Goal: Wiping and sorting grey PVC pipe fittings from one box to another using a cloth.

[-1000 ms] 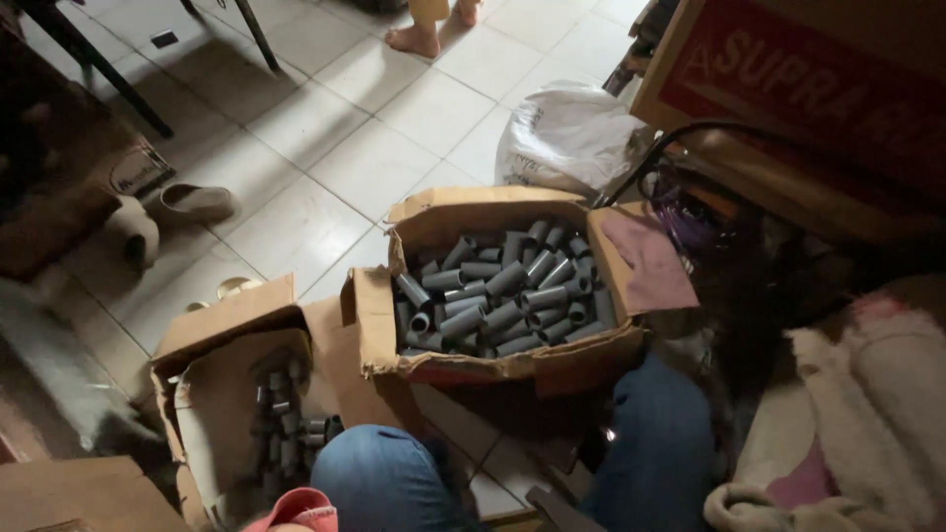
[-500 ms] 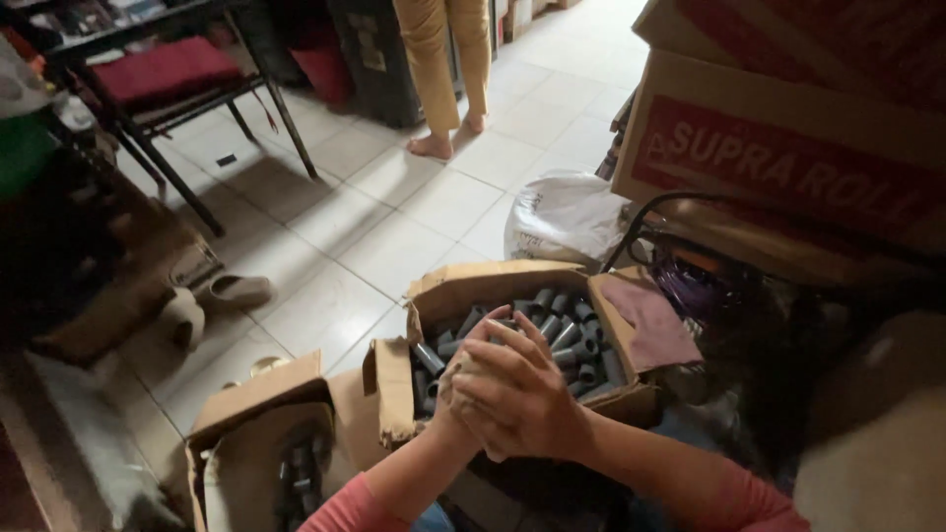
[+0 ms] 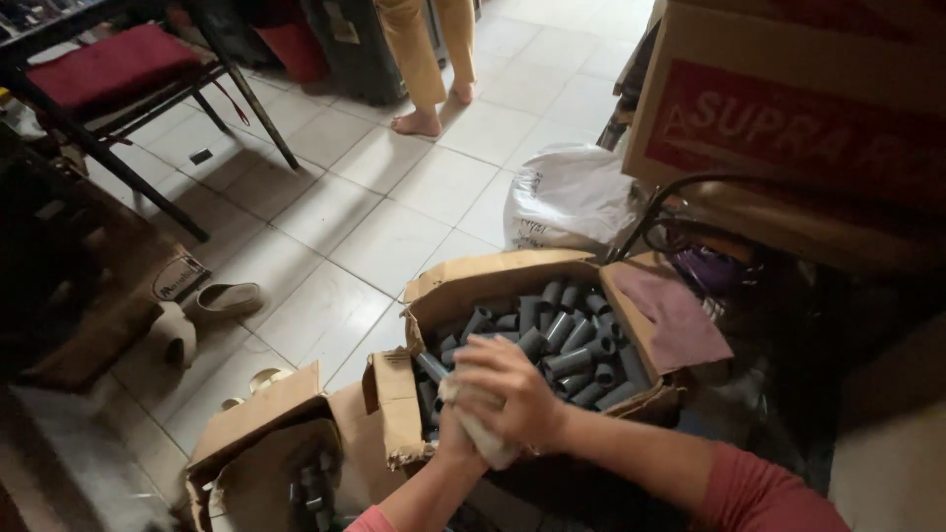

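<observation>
Cardboard, brown and torn at the flaps, makes up the two open boxes on the tiled floor (image 3: 325,212). Going from the left: a red-cushioned chair (image 3: 108,64) with dark metal legs stands at the upper left, and below it two pale slippers (image 3: 202,310) lie side by side near a dark mat. Next comes the left cardboard box (image 3: 261,443), low in the frame, with a few grey tubes dimly visible inside; their number cannot be told in the shadow.

At the centre, the left hand (image 3: 455,433) comes up from below and is closed around the lower part of a pale cloth (image 3: 483,433), fingers curled tight with little gap showing. The right hand (image 3: 507,394) lies over the top of the same cloth, fingers bent and wrapped down onto it, so both hands clasp the bundle together. Whether anything sits inside the cloth cannot be told. The clasped hands hover just above the near edge of the right cardboard box (image 3: 493,271), which is filled with many short grey plastic tubes (image 3: 567,340), too many and too heaped to count exactly.

Behind it, another person's legs (image 3: 424,59) in tan trousers stand barefoot on the tiles. Further right sits one white plastic bag (image 3: 567,197), then a purplish cloth (image 3: 680,315) draped over the box's right flap, and one large red-printed carton (image 3: 788,108) stacked at the upper right.
</observation>
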